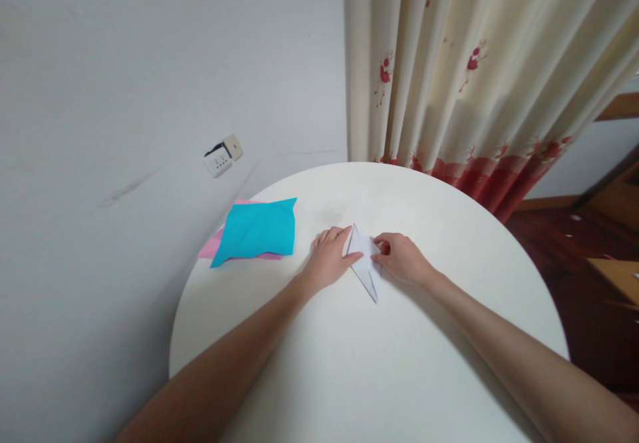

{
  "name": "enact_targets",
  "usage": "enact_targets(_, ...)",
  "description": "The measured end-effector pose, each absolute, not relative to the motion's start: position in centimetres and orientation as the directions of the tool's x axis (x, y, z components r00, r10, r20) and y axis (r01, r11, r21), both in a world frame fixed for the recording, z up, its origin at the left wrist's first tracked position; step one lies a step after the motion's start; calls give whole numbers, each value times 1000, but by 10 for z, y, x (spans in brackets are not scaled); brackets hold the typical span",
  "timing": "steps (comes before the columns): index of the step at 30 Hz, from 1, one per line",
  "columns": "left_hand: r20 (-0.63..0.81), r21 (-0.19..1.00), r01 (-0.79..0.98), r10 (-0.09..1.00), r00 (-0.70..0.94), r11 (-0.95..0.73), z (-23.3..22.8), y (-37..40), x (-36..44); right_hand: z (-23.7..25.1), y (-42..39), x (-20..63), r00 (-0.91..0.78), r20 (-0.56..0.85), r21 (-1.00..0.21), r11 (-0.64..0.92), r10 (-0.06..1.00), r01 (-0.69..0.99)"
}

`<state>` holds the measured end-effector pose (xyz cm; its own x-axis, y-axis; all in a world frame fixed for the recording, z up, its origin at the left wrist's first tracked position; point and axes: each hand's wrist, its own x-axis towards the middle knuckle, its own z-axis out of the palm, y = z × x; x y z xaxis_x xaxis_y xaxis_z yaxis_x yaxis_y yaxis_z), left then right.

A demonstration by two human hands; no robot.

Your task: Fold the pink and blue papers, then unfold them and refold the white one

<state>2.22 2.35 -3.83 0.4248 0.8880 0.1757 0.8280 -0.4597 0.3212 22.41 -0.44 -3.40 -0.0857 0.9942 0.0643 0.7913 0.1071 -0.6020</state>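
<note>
A folded white paper lies on the round white table, its long narrow point aimed toward me and a smaller tip at the far end. From the left, my left hand holds it down, the thumb across its surface and the index finger along its upper left edge. My right hand pinches the paper's right edge between thumb and fingers. The curled fingers hide part of that edge.
A blue sheet rests over pink sheets at the left of the round table. Behind stand a pale wall with a socket and a flowered curtain. Wooden furniture is at the far right.
</note>
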Motion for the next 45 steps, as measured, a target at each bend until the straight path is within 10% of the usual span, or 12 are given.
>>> enact_targets(17,175,395,870,954,243,-294,-41,15,28,-38,-2,220,13,93,-730,59,996,681)
enact_targets(27,100,982,137,975,200,-129,-44,22,41,-22,-3,219,173,-50,-997,-58,984,45)
enact_targets(33,10,985,-154,874,486,75,-29,8,43,-21,-7,212,113,-82,-980,-59,990,-191)
enact_targets(45,83,990,-133,965,248,-51,-41,21,44,-27,-8,207,-68,-122,-980,-131,990,-149)
